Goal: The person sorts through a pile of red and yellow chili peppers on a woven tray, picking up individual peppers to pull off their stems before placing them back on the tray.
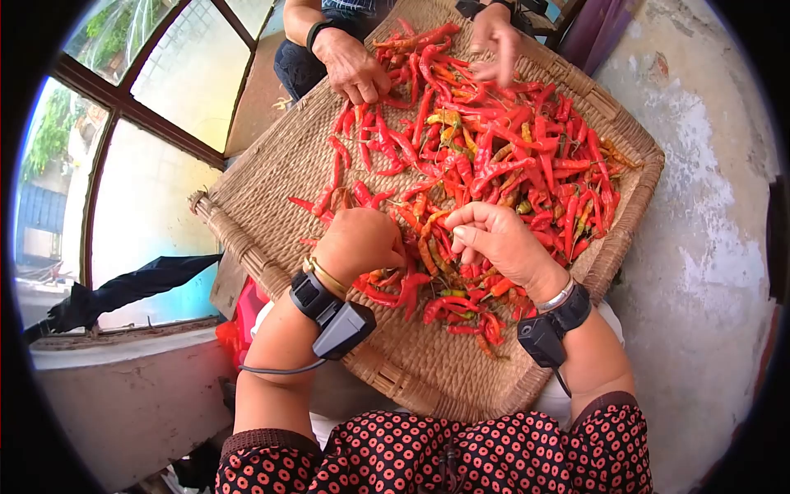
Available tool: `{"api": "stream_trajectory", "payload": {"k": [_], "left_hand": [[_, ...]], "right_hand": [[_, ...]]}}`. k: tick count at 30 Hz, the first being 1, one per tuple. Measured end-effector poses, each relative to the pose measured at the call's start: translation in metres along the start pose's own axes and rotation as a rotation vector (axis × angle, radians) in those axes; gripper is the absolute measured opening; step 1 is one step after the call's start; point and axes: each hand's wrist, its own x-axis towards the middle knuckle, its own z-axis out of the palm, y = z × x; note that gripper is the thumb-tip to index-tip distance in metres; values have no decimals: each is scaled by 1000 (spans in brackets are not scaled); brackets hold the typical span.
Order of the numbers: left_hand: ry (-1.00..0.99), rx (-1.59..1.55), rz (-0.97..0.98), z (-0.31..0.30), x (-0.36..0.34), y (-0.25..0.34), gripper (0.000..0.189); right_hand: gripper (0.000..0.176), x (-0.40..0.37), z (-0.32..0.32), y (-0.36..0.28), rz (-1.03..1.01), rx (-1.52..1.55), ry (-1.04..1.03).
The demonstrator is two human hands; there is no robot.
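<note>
A pale plaster wall with patches of flaking paint stands on the right, and a brown-framed window with cloudy panes fills the left. Between them lies a large four-sided tray of woven tan fibre with a thick wrapped rim. The red chili peppers, long, glossy and tapering, lie in a broad loose heap over the tray's middle and right side, with thinner scatterings toward the left and the near edge. A folded black umbrella slants in front of the window.

Across the tray, a co-worker's two hands reach in from the far edge: one rests its fingers among the peppers, the other is blurred above them.

The person's left hand is over the near left part of the heap, its fingers curled inward and partly hidden; whether they grip a pepper cannot be told. The right hand is above the peppers just beside it, with thumb and forefinger bent toward each other, their tips close together; anything between them is too small to make out.

Each forearm carries a black boxy device on a strap. Smallest are a gold-coloured bangle on the left wrist and a silver-coloured bangle on the right.
</note>
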Motion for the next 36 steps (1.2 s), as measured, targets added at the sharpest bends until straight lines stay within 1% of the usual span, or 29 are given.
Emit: {"api": "stream_trajectory", "payload": {"k": [2,4,6,7,8,9,10,11,12,13,14,15,16,17,18,19,21,22,23,24,25,27,28,29,31,32,33,35,36], "left_hand": [[36,63,-8,15,6,-13,29],[73,125,-18,7,5,-17,29],[23,-51,-34,-11,2,-20,26],[20,-49,-31,-17,1,-22,26],[92,-308,-59,-23,-1,-24,22],[165,-568,-91,-28,-1,-27,17],[233,-709,-159,-32,3,-28,17],[231,-713,-167,-31,8,-28,17],[499,-759,-182,-27,15,-28,20],[772,-794,-194,-22,20,-29,24],[845,-513,-77,-15,20,-35,30],[847,-514,-77,-15,18,-33,30],[680,-452,-69,-15,14,-29,30],[511,-390,-62,-14,10,-25,29],[425,-260,-107,-14,6,-21,28],[424,-259,-110,-14,5,-21,28],[286,-135,-94,-12,4,-22,23],[281,-136,-91,-11,4,-21,23],[280,-237,-16,-12,4,-20,22],[278,-340,57,-13,4,-18,21],[275,-342,54,-14,2,-14,21],[172,-411,150,-23,-3,-7,21],[115,-413,146,-22,-4,-8,24],[118,-404,143,-25,-6,-5,24],[35,-566,155,-28,-12,2,32],[92,-495,240,-26,-13,1,38],[93,-489,236,-22,-14,0,38],[106,-597,187,-13,-15,-2,34],[38,-665,73,-11,-16,-4,32]], "right_hand": [[20,-1,0,0,33,-13,-1],[19,-1,0,-1,21,-47,2],[18,1,0,5,-2,-112,-28],[18,2,0,10,-23,-176,-58],[21,3,3,16,-108,-240,-92],[21,2,5,14,-106,-238,-93],[23,0,8,10,-243,-439,-191],[26,-2,12,7,-379,-637,-292],[30,-4,17,7,-336,-686,-360],[30,-5,19,13,-334,-687,-365],[31,-4,20,22,-434,-811,-414],[32,-4,22,25,-535,-933,-462],[32,-6,24,24,-428,-967,-517],[32,-7,26,22,-426,-964,-519],[31,-7,29,20,-386,-1034,-530],[31,-6,30,19,-349,-1105,-540],[28,-4,29,18,-339,-1071,-528],[24,-5,28,19,-323,-1038,-511],[24,-5,27,21,-322,-1039,-508],[26,-5,27,27,-399,-1034,-473],[28,-7,27,31,-477,-1023,-440],[29,-5,27,28,-491,-959,-430],[30,-4,26,25,-500,-897,-415],[30,-3,25,18,-510,-897,-413],[33,-3,20,-3,-310,-581,-378],[35,2,14,7,-657,-674,-255],[35,1,14,5,-664,-671,-255],[38,-6,15,0,-423,-343,-227],[37,-10,17,-7,-374,-308,-218]]}}
